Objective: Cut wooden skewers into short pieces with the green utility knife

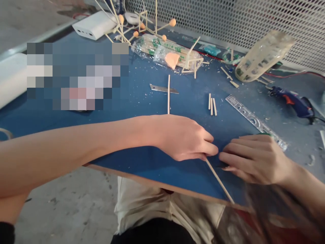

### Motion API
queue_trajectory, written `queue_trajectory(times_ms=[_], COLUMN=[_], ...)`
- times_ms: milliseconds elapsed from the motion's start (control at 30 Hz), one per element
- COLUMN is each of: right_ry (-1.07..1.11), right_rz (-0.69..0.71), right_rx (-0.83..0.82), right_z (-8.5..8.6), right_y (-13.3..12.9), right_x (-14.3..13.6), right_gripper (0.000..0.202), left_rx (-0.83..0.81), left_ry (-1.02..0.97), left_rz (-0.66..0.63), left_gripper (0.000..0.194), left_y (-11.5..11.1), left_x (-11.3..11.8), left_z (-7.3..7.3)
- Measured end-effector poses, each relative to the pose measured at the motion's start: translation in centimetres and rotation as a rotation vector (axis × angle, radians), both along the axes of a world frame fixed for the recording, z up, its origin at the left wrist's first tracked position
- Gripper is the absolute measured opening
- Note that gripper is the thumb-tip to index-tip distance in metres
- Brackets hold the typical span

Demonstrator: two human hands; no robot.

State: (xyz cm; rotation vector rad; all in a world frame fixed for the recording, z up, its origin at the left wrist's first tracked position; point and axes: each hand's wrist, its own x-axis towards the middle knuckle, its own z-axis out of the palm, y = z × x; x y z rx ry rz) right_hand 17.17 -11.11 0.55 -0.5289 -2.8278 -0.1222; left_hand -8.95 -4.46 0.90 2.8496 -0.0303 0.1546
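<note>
My left hand (188, 140) reaches across from the left, its fingers closed on a thin wooden stick (219, 179) that slants down toward the table's front edge. Just to its right is my right hand (254, 157), fingers curled in. A small dark tip pokes out below its fingertips, but what it holds is hidden. Beyond my left wrist lies another wooden stick (169, 93), crossing a loose cutter blade (157, 88). Several short cut stick pieces (211, 105) lie together farther right. A clear plastic ruler (250, 117) lies diagonally behind my right hand.
A blue glue gun (294, 101) lies at right, near a tilted plastic bottle (265, 56). Stick frames with orange balls (172, 22), a packet of wooden sticks (149, 47) and a white power bank (93, 26) stand at the back. A perforated metal panel (228, 23) borders the table.
</note>
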Motion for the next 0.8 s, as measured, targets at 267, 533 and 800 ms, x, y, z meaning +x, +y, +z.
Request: queue_trajectory(times_ms=[267, 533, 800], right_ry=[0.092, 0.132, 0.029], right_rz=[0.118, 0.071, 0.090], right_rx=[0.029, 0.052, 0.032], right_z=[0.6, 0.0, -0.3], right_y=[-1.1, -0.6, -0.9], right_x=[-0.9, -0.2, -1.2], right_gripper=[0.010, 0.014, 0.009], left_rx=[0.219, 0.178, 0.238], left_ry=[-0.131, -0.110, -0.092], left_rz=[0.083, 0.041, -0.028], left_gripper=[0.023, 0.031, 0.033], left_y=[-0.4, -0.2, -0.5], left_x=[0.2, 0.1, 0.5], left_z=[-0.4, -1.1, -1.4])
